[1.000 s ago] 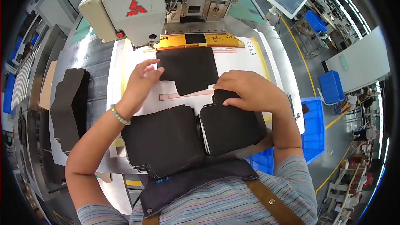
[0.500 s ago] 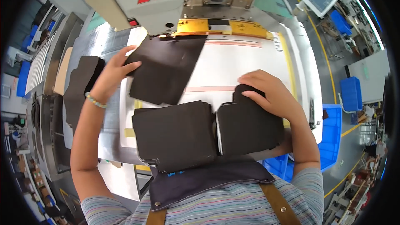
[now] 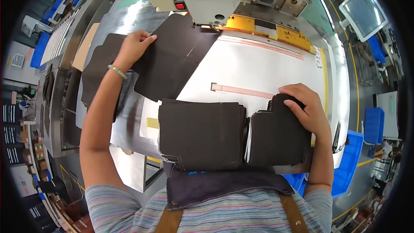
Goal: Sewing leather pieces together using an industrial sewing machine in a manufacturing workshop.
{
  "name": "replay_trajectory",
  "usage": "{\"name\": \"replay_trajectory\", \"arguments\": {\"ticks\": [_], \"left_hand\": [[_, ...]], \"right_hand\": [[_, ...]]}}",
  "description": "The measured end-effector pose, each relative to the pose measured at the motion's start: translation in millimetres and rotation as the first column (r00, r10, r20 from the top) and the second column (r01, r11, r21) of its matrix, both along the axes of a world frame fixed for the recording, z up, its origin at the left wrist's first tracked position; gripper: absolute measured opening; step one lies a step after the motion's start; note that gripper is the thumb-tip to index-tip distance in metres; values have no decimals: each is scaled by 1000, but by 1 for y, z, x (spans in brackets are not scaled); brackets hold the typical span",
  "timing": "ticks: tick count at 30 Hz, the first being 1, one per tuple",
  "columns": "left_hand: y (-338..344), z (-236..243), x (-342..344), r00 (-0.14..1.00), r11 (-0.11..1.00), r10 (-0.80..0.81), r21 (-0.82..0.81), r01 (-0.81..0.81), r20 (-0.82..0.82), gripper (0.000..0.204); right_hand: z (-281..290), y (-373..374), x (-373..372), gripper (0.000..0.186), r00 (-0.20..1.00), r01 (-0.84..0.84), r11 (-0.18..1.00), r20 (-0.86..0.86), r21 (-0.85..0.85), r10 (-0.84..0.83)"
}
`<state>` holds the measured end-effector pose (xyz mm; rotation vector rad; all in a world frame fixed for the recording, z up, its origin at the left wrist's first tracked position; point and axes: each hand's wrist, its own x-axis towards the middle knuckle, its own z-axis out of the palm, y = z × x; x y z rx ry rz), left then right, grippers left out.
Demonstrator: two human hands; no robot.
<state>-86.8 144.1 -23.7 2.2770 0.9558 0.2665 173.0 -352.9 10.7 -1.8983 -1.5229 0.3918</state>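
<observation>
My left hand (image 3: 137, 48) is closed, its thumb and fingers pinching the left edge of a large black sheet (image 3: 170, 60). The sheet lies slantwise, its far end beneath the head of a sewing machine (image 3: 211, 0). My right hand (image 3: 304, 107) curls around the far, narrow end of a stack of black cut pieces (image 3: 278, 138). Beside it, to the left, sits a wider stack of black rectangular pieces (image 3: 200, 133). Both stacks rest along the table's near edge. Another pile of black pieces (image 3: 101, 67) lies left of my left forearm, which partly hides it.
A white work surface (image 3: 254, 73) carries pink strips (image 3: 246, 91). Behind it runs a yellow clamp bar (image 3: 276, 34). A screen (image 3: 364, 11) stands at the far right. Blue bins (image 3: 349, 159) are at the right, below table height. Metal racks (image 3: 71, 30) line the left.
My left hand has moved the black sheet outward to the left, and its fingers have closed in. My right hand keeps its hold on the right stack. The whole view has shifted and turned.
</observation>
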Motion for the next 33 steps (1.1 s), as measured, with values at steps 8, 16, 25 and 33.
{"name": "replay_trajectory", "arguments": {"ticks": [8,16,25,33], "left_hand": [[-46,93,-24,932,887,95,396,-239,348,34],[74,93,-228,728,906,405,-134,-401,553,30],[77,-16,-245,815,892,367,79,-446,449,29],[105,-12,-242,774,900,344,50,-434,531,28]], "right_hand": [[4,-8,-4,26,995,97,995,35,-15,-96],[6,-3,-9,26,994,93,995,58,-23,-91],[5,-2,-11,26,993,102,995,66,-24,-100],[8,2,-13,26,993,96,995,77,-18,-94]]}}
